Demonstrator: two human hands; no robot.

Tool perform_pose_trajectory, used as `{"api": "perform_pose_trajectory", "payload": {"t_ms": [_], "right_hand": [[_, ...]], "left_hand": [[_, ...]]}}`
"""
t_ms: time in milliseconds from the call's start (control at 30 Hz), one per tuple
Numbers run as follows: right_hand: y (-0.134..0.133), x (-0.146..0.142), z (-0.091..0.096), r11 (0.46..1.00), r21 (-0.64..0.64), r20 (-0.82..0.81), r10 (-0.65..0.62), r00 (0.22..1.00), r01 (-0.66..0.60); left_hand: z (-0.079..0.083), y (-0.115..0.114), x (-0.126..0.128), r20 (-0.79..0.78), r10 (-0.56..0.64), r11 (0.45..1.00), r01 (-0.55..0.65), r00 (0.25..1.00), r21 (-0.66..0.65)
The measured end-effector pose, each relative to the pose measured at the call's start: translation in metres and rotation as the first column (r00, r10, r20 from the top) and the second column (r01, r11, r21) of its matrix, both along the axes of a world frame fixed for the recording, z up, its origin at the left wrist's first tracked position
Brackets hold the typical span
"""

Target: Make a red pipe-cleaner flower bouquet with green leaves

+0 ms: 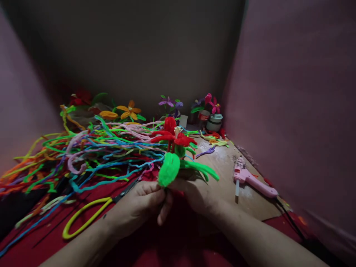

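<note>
Both of my hands meet low in the middle and pinch the stem of a pipe-cleaner flower [174, 138]. It has red petals, a pale tuft at its centre and green fuzzy leaves [169, 168] below. My left hand [137, 205] has its fingers curled round the bottom of the stem. Opposite it, my right hand [196, 194] grips the same stem just under the leaves. The flower points up and away from me.
A big tangle of coloured pipe cleaners [83, 152] covers the left. Yellow-handled scissors [86, 217] lie beside my left wrist. A pink glue gun [251, 180] rests on a wooden board [222, 178] at right. Finished flowers [129, 110] and small jars [214, 122] stand at the back.
</note>
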State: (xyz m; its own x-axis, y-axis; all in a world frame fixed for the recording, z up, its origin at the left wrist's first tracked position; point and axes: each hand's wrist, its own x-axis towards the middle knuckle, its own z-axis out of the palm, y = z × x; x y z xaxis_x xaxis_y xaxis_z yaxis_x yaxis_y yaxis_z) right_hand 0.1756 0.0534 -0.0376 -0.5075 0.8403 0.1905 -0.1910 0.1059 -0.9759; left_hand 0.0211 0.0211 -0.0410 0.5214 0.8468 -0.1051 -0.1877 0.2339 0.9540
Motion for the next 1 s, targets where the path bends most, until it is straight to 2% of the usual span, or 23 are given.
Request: {"api": "perform_pose_trajectory", "payload": {"t_ms": [67, 133, 200, 300, 400, 533, 633, 700, 800, 867, 933, 1000], "right_hand": [[0.000, -0.002, -0.004, 0.996, -0.088, -0.023, 0.001, 1.000, -0.003], [0.000, -0.004, -0.009, 0.991, -0.136, -0.052, -0.024, 0.998, 0.017], [0.000, -0.007, -0.012, 0.988, -0.154, -0.058, -0.018, 0.998, 0.009], [0.000, -0.007, -0.010, 0.993, -0.110, -0.027, 0.048, 0.998, -0.051], [-0.001, -0.004, -0.005, 1.000, -0.025, -0.002, 0.019, 1.000, -0.019], [0.000, 0.000, -0.003, 0.998, 0.070, 0.004, -0.007, 1.000, 0.006], [0.003, 0.000, -0.007, 0.991, 0.118, 0.011, -0.060, 0.998, 0.059], [0.005, -0.001, -0.010, 0.995, 0.096, -0.028, -0.015, 0.999, 0.017], [0.004, -0.002, -0.012, 0.996, 0.045, -0.113, 0.077, 0.991, -0.073], [0.002, -0.001, -0.011, 0.994, 0.030, -0.134, 0.105, 0.985, -0.102], [0.002, -0.001, -0.009, 0.992, -0.003, -0.164, 0.122, 0.979, -0.124], [0.003, -0.001, -0.009, 0.991, -0.048, -0.192, 0.114, 0.975, -0.125]], "left_hand": [[0.006, -0.001, 0.003, -0.178, 0.156, 0.983, -0.135, 0.972, 0.124], [0.011, -0.003, 0.007, -0.270, 0.302, 0.946, -0.251, 0.914, 0.207], [0.011, -0.005, 0.010, -0.289, 0.343, 0.934, -0.290, 0.894, 0.211], [0.004, -0.004, 0.010, -0.203, 0.294, 0.952, -0.266, 0.934, 0.154], [-0.004, -0.001, 0.007, -0.025, 0.246, 0.969, -0.244, 0.969, 0.040], [-0.004, -0.002, 0.005, 0.222, 0.178, 0.976, -0.145, 0.958, -0.160], [-0.003, -0.004, 0.004, 0.329, 0.083, 0.984, -0.026, 0.941, -0.176], [-0.005, -0.005, 0.003, 0.368, 0.006, 0.986, 0.056, 0.930, -0.158], [-0.010, -0.003, 0.000, 0.394, -0.067, 0.984, 0.126, 0.917, -0.125], [-0.011, -0.003, -0.001, 0.379, -0.086, 0.987, 0.130, 0.921, -0.092], [-0.007, -0.003, 0.001, 0.291, -0.044, 0.997, 0.059, 0.956, -0.041], [0.000, -0.004, 0.004, 0.107, 0.059, 0.996, -0.065, 0.992, 0.055]]}}
